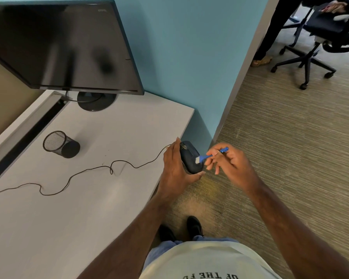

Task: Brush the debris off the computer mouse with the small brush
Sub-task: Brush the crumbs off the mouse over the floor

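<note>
The right hand (228, 160) pinches a small blue brush (211, 156), its white bristles touching the dark computer mouse (189, 158). The left hand (175, 170) wraps around the mouse, holding it just past the desk (89, 198) edge. Its cable (69, 178) trails across the desk near a mesh cup (60, 143).

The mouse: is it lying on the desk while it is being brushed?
No, the left hand holds the mouse up past the desk edge while the brush touches it.

Left hand (174, 170) grips mouse (189, 158); right hand (228, 160) pinches brush (208, 157).
</note>
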{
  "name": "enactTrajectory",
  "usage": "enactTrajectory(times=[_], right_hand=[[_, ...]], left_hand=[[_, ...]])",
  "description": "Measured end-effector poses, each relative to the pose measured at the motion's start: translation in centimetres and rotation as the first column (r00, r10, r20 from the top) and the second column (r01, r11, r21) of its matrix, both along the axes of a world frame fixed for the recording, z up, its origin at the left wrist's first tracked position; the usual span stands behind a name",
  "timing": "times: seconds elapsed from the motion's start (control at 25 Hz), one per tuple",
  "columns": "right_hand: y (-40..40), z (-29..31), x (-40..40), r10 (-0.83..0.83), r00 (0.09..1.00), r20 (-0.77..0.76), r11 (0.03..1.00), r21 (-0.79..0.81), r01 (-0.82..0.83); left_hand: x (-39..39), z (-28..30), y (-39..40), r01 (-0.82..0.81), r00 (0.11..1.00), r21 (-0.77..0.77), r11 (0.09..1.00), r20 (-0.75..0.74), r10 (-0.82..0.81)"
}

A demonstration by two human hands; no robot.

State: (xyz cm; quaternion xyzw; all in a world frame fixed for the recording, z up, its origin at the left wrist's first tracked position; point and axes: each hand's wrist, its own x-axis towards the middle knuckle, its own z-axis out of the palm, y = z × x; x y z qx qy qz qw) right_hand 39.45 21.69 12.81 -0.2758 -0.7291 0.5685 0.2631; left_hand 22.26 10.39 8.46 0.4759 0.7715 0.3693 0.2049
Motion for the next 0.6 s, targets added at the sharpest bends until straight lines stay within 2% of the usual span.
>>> enactTrajectory(times=[0.08, 0.2, 0.32, 0.44, 0.52, 0.6], right_hand=[[-0.5, 0.3, -1.0, 0.048, 0.998, 0.032, 0.999, -0.001, -0.048], [-0.7, 0.6, -1.4, 0.097, 0.979, 0.177, 0.994, 0.035, -0.105], [-0.1, 0.9, -1.3, 0.071, 0.949, 0.307, 0.962, 0.231, -0.146], [0.8, 0.8, -0.7, 0.054, 0.912, 0.406, 0.917, 0.340, -0.206], [1.4, 0.6, -0.1, 0.024, 0.908, 0.418, 0.919, 0.349, -0.184], [1.6, 0.7, 0.2, -0.009, 0.958, 0.288, 0.975, 0.216, -0.055]], left_hand=[[0.2, 0.0, 0.0, 0.012, 1.000, 0.003, 1.000, -0.017, -0.012], [0.2, 0.2, -0.1, 0.025, 0.999, 0.027, 0.999, -0.047, -0.024], [0.2, 0.2, -0.2, 0.020, 0.997, 0.035, 0.999, -0.070, -0.017], [-0.1, 0.2, -0.3, 0.009, 1.000, 0.017, 1.000, -0.011, -0.009], [-0.3, 0.3, -0.3, -0.012, 0.999, -0.012, 1.000, 0.035, 0.012], [-0.4, 0.3, -0.2, -0.015, 0.999, -0.010, 1.000, 0.031, 0.016]])
